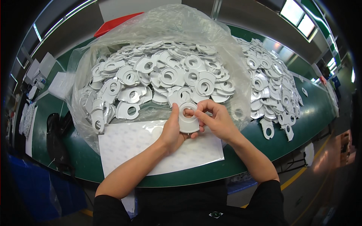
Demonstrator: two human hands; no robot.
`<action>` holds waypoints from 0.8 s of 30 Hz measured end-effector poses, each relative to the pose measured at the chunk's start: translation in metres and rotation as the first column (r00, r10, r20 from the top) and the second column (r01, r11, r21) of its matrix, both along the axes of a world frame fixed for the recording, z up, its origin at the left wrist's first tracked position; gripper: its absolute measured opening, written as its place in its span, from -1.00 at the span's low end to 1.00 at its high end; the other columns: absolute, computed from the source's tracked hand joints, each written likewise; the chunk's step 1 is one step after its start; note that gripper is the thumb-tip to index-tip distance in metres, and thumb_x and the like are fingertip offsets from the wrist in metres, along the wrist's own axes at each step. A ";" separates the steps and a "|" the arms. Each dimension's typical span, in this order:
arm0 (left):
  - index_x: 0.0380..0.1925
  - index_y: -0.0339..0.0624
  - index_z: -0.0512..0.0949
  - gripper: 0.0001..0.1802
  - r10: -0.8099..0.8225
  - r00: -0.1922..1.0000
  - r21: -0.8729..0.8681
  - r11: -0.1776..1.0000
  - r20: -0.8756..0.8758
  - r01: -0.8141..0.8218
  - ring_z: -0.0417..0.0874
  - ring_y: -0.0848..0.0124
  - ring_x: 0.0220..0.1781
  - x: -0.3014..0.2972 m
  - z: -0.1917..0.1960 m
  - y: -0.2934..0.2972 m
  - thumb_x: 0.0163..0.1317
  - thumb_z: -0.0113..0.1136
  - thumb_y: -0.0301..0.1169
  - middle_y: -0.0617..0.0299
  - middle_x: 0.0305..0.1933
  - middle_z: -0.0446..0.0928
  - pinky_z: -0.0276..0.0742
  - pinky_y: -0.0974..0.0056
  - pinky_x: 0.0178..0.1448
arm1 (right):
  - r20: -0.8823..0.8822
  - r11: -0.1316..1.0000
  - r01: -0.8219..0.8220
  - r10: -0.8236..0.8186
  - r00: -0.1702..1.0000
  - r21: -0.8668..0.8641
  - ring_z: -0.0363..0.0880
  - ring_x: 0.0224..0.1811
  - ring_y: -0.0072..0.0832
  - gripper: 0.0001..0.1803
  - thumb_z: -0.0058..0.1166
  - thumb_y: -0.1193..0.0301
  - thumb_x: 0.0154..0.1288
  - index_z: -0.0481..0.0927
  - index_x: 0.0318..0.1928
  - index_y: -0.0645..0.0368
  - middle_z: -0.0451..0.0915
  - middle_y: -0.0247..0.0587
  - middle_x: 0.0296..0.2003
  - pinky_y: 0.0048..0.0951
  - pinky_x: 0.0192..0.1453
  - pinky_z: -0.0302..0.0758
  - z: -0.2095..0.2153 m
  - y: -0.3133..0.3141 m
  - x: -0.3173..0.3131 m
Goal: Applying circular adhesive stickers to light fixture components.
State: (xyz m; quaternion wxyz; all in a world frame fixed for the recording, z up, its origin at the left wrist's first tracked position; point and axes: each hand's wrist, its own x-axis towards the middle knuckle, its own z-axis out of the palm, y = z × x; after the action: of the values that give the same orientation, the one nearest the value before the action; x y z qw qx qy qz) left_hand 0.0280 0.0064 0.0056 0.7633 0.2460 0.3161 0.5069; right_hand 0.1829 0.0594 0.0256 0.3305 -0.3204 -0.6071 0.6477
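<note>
A white plastic part [188, 126] with a round hole and a raised ring is held up in front of me. My left hand [172, 131] grips it from the left side and from below, thumb along its edge. At its right edge, the bent fingers of my right hand [217, 119] pinch the rim. Beneath both hands lies a white sheet [132, 150] with a glossy clear cover. Just beyond, a big heap of similar white parts [167, 75] fills an open clear plastic bag [241, 71].
A second heap of white parts [269, 86] lies right of the bag on the green table [301, 124]. Behind the bag is a red tray [117, 23]. A black bundle [57, 143] rests at the left, near white papers [47, 64] and a roll of bubble-like wrap [27, 116].
</note>
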 end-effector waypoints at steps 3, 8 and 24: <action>-0.09 -0.14 0.39 -0.26 0.001 1.000 -0.001 1.000 0.004 -0.001 0.54 0.35 -0.29 0.000 -0.001 0.000 0.37 -0.69 0.19 0.11 -0.28 0.49 0.39 0.34 -0.37 | 0.004 1.000 0.009 -0.009 1.000 0.018 0.41 -0.56 -0.73 -0.79 0.14 0.39 0.26 0.45 -0.30 0.30 0.50 -0.36 -0.44 -0.68 -0.48 0.41 0.000 -0.001 -0.001; -0.08 -0.14 0.38 -0.26 0.003 1.000 0.008 1.000 0.008 -0.003 0.54 0.36 -0.29 0.000 -0.002 0.000 0.36 -0.68 0.20 0.12 -0.27 0.49 0.39 0.33 -0.38 | 0.121 0.975 0.082 -0.109 0.987 0.208 0.44 -0.52 -0.64 -0.83 0.19 0.42 0.19 0.48 -0.34 0.23 0.46 -0.29 -0.32 -0.60 -0.46 0.43 0.002 -0.006 -0.002; -0.17 -0.07 0.34 -0.27 0.004 1.000 0.009 1.000 -0.011 -0.004 0.57 0.32 -0.32 0.002 -0.003 -0.002 0.31 -0.65 0.29 0.08 -0.31 0.51 0.38 0.35 -0.38 | 0.154 0.907 0.180 -0.254 0.955 0.380 0.53 -0.39 -0.60 -0.78 0.16 0.48 0.15 0.60 -0.17 0.29 0.60 -0.24 -0.36 -0.56 -0.34 0.45 0.008 -0.002 0.004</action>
State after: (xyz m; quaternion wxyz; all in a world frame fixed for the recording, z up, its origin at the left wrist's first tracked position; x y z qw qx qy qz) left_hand 0.0300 0.0047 0.0027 0.7593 0.2518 0.3186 0.5085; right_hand 0.1868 0.0572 0.0336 0.3913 -0.3832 -0.7063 0.4485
